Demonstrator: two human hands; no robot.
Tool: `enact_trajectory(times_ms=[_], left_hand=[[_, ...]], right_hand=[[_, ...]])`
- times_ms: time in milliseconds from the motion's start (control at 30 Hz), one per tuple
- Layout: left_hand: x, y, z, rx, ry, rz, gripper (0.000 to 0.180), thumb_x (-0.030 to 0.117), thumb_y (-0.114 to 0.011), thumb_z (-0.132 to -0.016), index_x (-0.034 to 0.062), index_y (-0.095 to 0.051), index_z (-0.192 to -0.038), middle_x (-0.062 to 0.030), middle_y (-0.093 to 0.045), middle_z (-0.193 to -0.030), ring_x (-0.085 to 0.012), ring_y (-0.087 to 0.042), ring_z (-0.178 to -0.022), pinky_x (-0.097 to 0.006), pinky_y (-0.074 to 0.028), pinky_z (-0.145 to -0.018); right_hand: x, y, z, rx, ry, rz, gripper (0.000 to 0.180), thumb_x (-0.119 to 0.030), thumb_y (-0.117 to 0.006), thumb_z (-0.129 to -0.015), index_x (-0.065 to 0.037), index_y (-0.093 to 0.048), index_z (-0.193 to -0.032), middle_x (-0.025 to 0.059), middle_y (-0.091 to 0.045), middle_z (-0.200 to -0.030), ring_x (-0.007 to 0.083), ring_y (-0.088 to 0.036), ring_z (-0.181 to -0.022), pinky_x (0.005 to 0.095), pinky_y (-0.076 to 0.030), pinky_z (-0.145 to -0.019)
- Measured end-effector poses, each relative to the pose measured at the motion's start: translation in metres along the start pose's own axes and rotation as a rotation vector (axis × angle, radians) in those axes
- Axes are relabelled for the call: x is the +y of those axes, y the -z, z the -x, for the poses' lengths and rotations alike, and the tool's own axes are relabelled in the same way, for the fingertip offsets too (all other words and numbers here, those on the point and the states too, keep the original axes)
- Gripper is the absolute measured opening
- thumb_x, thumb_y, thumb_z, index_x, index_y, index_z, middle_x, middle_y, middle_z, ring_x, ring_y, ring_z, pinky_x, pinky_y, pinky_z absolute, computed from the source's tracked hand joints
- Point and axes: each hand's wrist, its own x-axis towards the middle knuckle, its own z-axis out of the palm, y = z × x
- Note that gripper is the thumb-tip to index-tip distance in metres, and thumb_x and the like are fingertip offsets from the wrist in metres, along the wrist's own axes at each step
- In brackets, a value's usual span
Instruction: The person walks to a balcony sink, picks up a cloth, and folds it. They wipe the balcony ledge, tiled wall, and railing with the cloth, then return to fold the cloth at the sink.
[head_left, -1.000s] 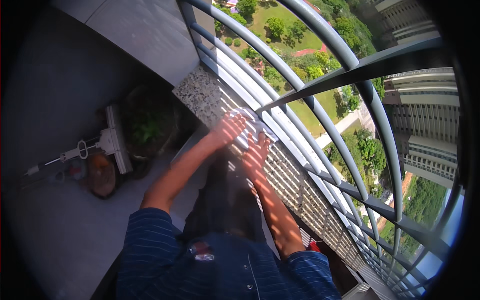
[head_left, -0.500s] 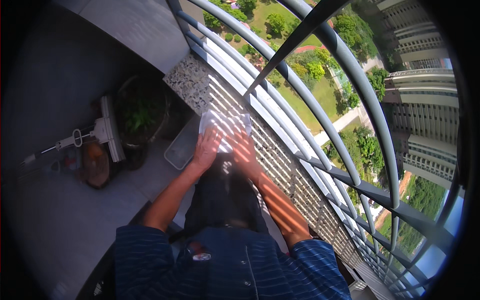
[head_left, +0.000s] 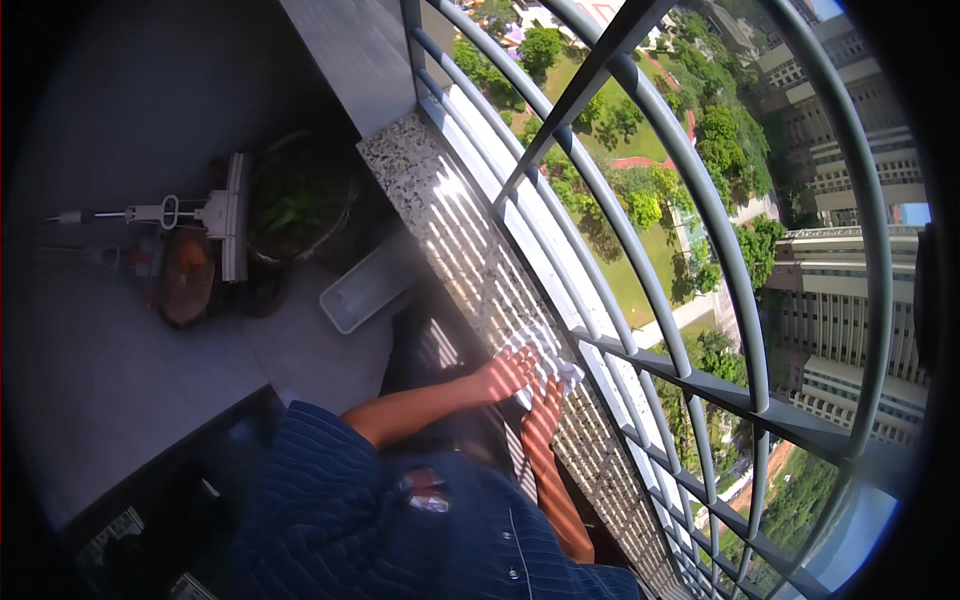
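Note:
A white cloth (head_left: 541,348) lies rumpled on the speckled granite ledge (head_left: 440,190), close to the railing, with its right end bunched up. My left hand (head_left: 505,375) rests on the cloth's near left part, fingers stretched out over it. Just to the right, my right hand (head_left: 543,412) touches the cloth's lower edge, its fingers extended toward the bunched end. Bars of sunlight and shadow cross both hands, the cloth and the ledge, so fine details of the fingertips are hard to make out.
Curved grey railings (head_left: 645,220) run along the ledge, with trees and tall buildings beyond. On the floor at left are a translucent tray (head_left: 352,300), a potted plant (head_left: 290,210), a squeegee-type mop head (head_left: 235,215) and a brown rounded object (head_left: 185,285).
Both hands and the cloth have moved right and nearer along the ledge. The cloth, spread fairly flat before, is now rumpled. The view has turned, and more of the floor tray shows.

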Motion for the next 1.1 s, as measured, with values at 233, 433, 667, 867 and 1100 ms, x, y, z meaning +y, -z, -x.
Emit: enact_trajectory(times_ms=[233,433,667,867,1100], left_hand=[[-0.118,-0.020,-0.016,-0.061,-0.019,0.699,0.040,0.022,-0.038,-0.095,0.0095,-0.049,-0.132,-0.0076,-0.047,-0.141,-0.0224,-0.038,-0.135,-0.044,-0.028,-0.113],[-0.252,-0.133,0.023,-0.030,-0.046,0.856,0.031,0.022,-0.049,-0.089,0.0147,-0.060,-0.117,-0.0025,-0.052,-0.138,-0.0195,-0.042,-0.133,-0.047,-0.035,-0.104],[-0.389,-0.218,0.046,0.167,0.236,0.704,0.025,0.019,-0.054,-0.084,0.0126,-0.063,-0.106,-0.0002,-0.060,-0.119,-0.0177,-0.052,-0.117,-0.039,-0.040,-0.094],[-0.424,-0.228,0.084,-0.044,0.267,0.735,0.030,0.013,-0.052,-0.083,0.0033,-0.059,-0.110,-0.0083,-0.057,-0.122,-0.0221,-0.051,-0.118,-0.037,-0.041,-0.097],[-0.347,-0.158,0.138,-0.221,0.678,0.755,0.048,0.011,-0.051,-0.084,-0.0036,-0.049,-0.130,-0.0181,-0.049,-0.134,-0.0309,-0.044,-0.128,-0.046,-0.036,-0.106]], right_hand=[[-0.029,-0.034,-0.044,-0.068,-0.068,0.098,0.055,-0.007,-0.064,-0.073,-0.011,-0.057,-0.127,0.0214,-0.047,-0.136,0.0419,-0.043,-0.126,0.0461,-0.043,-0.097],[-0.096,-0.077,-0.160,-0.117,-0.091,0.115,0.056,-0.007,-0.064,-0.073,-0.011,-0.056,-0.128,0.0219,-0.046,-0.137,0.0428,-0.043,-0.126,0.0461,-0.043,-0.097],[-0.156,-0.150,-0.305,-0.018,-0.021,0.114,0.060,-0.008,-0.064,-0.074,-0.014,-0.052,-0.132,0.0242,-0.042,-0.139,0.0461,-0.041,-0.125,0.0494,-0.042,-0.098],[-0.203,-0.169,-0.355,-0.180,0.103,0.244,0.057,-0.008,-0.062,-0.076,-0.014,-0.053,-0.131,0.0199,-0.042,-0.138,0.0455,-0.040,-0.126,0.0536,-0.042,-0.094],[-0.174,-0.164,-0.319,-0.233,0.549,0.115,0.049,-0.012,-0.055,-0.081,-0.016,-0.055,-0.130,0.0197,-0.042,-0.142,0.0454,-0.034,-0.134,0.0607,-0.038,-0.094]])
